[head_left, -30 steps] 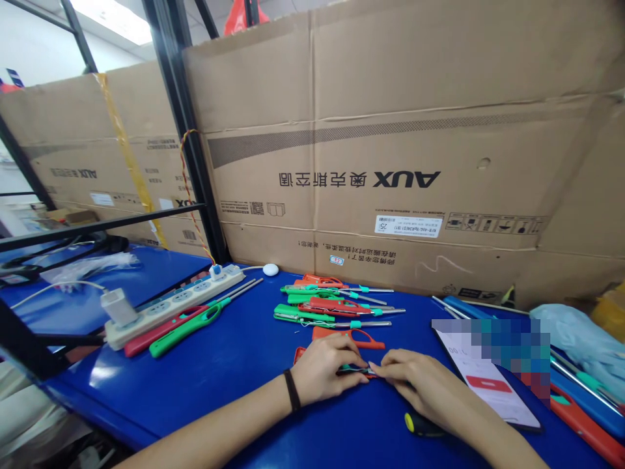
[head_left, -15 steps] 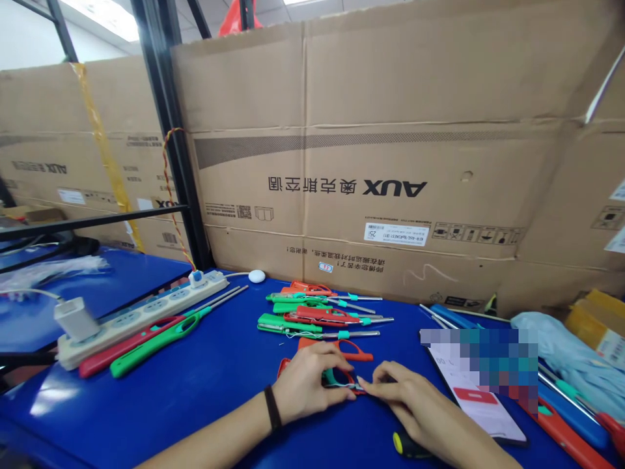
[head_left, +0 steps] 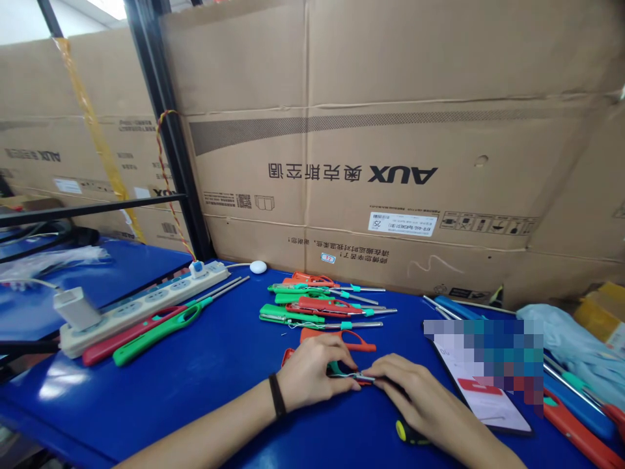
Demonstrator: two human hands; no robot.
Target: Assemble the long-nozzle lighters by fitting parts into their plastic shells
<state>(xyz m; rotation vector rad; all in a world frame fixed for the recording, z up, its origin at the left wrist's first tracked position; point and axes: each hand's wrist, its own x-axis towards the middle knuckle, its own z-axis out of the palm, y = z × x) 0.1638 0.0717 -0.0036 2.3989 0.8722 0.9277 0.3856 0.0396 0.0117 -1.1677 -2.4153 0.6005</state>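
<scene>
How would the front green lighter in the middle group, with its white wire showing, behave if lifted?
The green lighter probably stays stiff along its metal tube, which looks straight. Its thin white wire bows out loosely, so that may flop or snag. Rolling seems unlikely, given the long, uneven shape.

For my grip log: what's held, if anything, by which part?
The left hand grips a red lighter by its body; the right hand is at its front end, its hold unclear.

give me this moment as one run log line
left hand: holds red lighter part, mostly hidden | right hand: at its right end | near right hand: yellow-black handle, phone
</scene>
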